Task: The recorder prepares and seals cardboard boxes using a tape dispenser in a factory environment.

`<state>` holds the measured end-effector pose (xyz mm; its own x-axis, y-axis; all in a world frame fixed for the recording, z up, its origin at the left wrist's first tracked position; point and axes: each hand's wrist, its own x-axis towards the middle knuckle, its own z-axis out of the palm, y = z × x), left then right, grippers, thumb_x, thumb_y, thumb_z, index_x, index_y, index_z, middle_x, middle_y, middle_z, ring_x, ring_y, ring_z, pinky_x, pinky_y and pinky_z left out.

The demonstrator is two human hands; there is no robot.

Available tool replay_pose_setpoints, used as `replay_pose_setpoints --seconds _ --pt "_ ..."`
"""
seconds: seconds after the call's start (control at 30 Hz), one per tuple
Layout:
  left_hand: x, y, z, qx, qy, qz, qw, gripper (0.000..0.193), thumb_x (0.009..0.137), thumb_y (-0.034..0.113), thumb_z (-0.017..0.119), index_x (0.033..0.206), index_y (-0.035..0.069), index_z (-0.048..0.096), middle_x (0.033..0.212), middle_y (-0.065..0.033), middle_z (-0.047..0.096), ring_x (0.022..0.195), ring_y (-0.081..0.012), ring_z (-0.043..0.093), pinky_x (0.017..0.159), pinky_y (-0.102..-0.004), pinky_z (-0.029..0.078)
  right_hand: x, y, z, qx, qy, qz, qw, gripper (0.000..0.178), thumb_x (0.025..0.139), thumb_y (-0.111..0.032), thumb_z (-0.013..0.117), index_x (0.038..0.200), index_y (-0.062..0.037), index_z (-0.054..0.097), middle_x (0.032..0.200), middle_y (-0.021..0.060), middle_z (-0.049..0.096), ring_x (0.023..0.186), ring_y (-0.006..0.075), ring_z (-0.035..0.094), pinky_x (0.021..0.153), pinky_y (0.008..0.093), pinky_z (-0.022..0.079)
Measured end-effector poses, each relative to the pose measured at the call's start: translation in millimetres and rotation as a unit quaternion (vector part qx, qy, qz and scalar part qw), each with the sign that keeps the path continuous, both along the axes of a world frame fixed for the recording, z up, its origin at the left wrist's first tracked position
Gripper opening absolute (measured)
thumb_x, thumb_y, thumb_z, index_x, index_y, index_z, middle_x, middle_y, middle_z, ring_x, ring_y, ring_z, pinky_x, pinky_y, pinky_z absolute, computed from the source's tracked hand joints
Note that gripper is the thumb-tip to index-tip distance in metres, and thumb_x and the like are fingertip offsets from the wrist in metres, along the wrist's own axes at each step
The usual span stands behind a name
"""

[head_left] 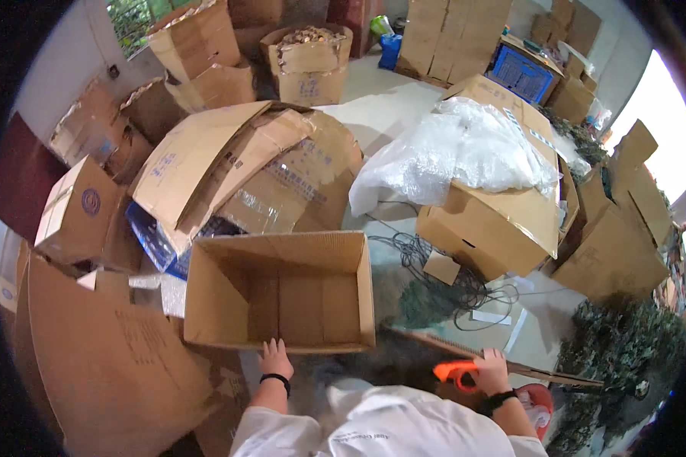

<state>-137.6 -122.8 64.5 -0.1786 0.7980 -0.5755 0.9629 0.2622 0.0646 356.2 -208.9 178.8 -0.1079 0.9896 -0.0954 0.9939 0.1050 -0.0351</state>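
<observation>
An open cardboard box stands before me, its inside bare down to the bottom seam. My left hand is at its near rim, fingers hooked over the edge. To the right, my right hand is closed around an orange tool with a loop-shaped handle; its working end is hidden, so I cannot tell its exact kind. Right beside that hand runs the thin edge of a cardboard sheet. Whether the hand touches this sheet is unclear.
Large cartons crowd the far left, and a bent cardboard sheet leans nearby. Bubble wrap covers a carton at right. Tangled black cable lies on the floor. Dark green bundles and a red container are at right.
</observation>
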Motion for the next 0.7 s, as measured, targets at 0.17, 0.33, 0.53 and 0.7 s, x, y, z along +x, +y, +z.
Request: replay_pose_setpoints --seconds 0.17,0.33,0.53,0.7 --pt "-8 36 -27 -0.139 0.075 -0.123 0.98 0.041 0.085 0.018 0.045 0.126 0.015 0.046 0.136 -0.0047 0.038 0.132 -0.0258 0.024 0.106 -0.0548 0.01 -25 -16 -6 -0.074 -0.026 -0.039 0.996 0.022 0.062 -0.032 0.067 0.071 -0.012 0.066 0.097 0.0131 0.053 0.096 0.0316 0.048 0.083 0.0442 0.038" --pt "-20 51 -54 -0.128 0.039 -0.155 0.979 0.024 0.082 0.016 0.047 0.092 0.01 0.068 0.1 -0.0098 0.065 0.094 -0.0277 0.061 0.084 -0.0465 0.044 -20 -29 -13 -0.128 -0.026 -0.046 0.99 0.025 0.062 -0.036 0.068 0.072 -0.0127 0.068 0.101 0.0122 0.052 0.101 0.0313 0.045 0.086 0.0438 0.037" --pt "-8 110 44 0.026 -0.039 -0.228 0.973 0.023 0.08 0.028 0.055 0.082 0.008 0.065 0.089 -0.0141 0.064 0.089 -0.0303 0.061 0.073 -0.043 0.048 -32 -23 -7 -0.12 -0.029 -0.061 0.99 0.025 0.063 -0.035 0.068 0.071 -0.0118 0.067 0.097 0.0131 0.052 0.098 0.0321 0.046 0.084 0.0433 0.038" --pt "-1 146 151 0.136 -0.07 -0.203 0.967 0.035 0.076 0.038 0.062 0.089 0.006 0.06 0.087 -0.0158 0.063 0.089 -0.0327 0.059 0.075 -0.042 0.046 -18 -21 -20 -0.014 0.0 -0.061 0.998 0.027 0.06 -0.035 0.07 0.069 -0.0092 0.066 0.092 0.0145 0.052 0.092 0.0332 0.048 0.079 0.0445 0.038"
